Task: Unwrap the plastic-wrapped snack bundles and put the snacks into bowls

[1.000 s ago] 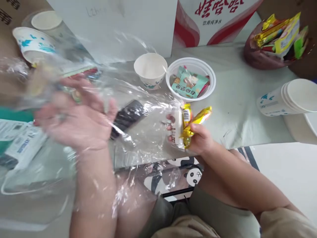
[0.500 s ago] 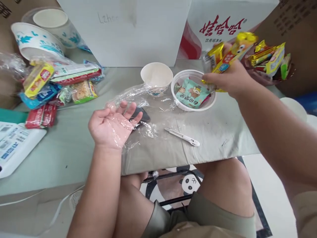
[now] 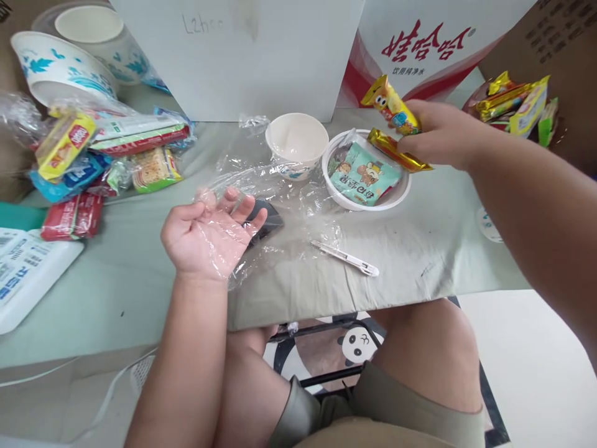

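Note:
My right hand (image 3: 441, 134) is closed on a yellow snack packet (image 3: 390, 107) printed with cartoon eyes, above the white plastic bowl (image 3: 330, 186). A second golden packet (image 3: 398, 151) lies across that bowl's right rim, touching my fingertips; whether I grip it too is unclear. Inside the bowl rests a mint-green packet (image 3: 366, 174) with cartoon animals. My left hand (image 3: 208, 236) is palm up with fingers spread, clear plastic film (image 3: 284, 193) draped over it. Behind my left fingertips, a dark object (image 3: 268, 221) shows partly through the film. A white paper bowl (image 3: 297, 140) stands beside the plastic one.
A white utility knife (image 3: 347, 258) lies near the table's front edge. Assorted snack packs (image 3: 112, 149) and patterned paper bowls (image 3: 63, 65) sit at left. A basket of snacks (image 3: 520, 109) is at far right. White cartons (image 3: 261, 62) line the back.
My right hand has turned and shifted slightly, spreading the yellow packets apart, one now over the bowl's rim. My left hand has barely moved under the film.

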{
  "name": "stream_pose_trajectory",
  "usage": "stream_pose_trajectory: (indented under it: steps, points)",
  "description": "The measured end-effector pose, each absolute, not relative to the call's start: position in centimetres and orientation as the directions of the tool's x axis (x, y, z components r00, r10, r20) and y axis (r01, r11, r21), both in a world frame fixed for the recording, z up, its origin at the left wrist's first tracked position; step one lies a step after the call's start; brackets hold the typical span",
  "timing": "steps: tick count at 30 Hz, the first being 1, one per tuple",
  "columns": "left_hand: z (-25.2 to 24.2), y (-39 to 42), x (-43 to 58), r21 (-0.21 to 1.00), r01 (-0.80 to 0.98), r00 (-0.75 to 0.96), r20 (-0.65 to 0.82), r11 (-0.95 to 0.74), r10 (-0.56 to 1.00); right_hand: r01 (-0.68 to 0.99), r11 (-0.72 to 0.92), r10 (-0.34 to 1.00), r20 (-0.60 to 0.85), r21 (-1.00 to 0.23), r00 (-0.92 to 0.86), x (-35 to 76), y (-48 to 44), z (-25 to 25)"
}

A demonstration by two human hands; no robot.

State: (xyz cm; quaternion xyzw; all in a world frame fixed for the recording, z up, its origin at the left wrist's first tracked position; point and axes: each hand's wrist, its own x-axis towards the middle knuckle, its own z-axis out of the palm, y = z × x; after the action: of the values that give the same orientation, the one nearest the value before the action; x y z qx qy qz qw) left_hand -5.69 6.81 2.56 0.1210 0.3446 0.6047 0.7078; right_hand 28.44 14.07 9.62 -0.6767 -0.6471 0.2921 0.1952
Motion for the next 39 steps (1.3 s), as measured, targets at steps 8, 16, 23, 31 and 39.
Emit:
stream_pose_trajectory:
  steps: [8, 16, 23, 31, 39]
  points:
    - [2.6, 6.5, -5.9, 0.590, -0.779, 0.018, -0.320, 0.214, 0.947, 0.965, 0.102, 0.990, -0.067, -0.242, -0.121, 25.8, 7.5, 7.4]
    - [2.9, 6.1, -5.8, 0.618, -0.761, -0.007, -0.312, 0.197, 0.950, 0.935, 0.017, 0.938, 0.329, -0.353, 0.107, 29.3, 8.4, 6.1]
    - [2.8, 6.4, -5.7, 0.559, -0.800, 0.053, -0.297, 0.219, 0.953, 0.934, -0.066, 0.982, 0.143, -0.350, 0.124, 31.5, 10.3, 4.6]
    - [1.8, 6.3, -6.7, 0.616, -0.756, 0.090, -0.238, 0.221, 0.967, 0.700, 0.375, 0.920, 0.338, -0.608, -0.199, 24.6, 5.3, 6.4]
    - [2.2, 5.3, -8.6, 0.684, -0.716, -0.050, -0.249, 0.139, 0.967, 0.384, 0.208, 0.918, 0.044, -0.899, -0.393, 15.2, 9.9, 6.0]
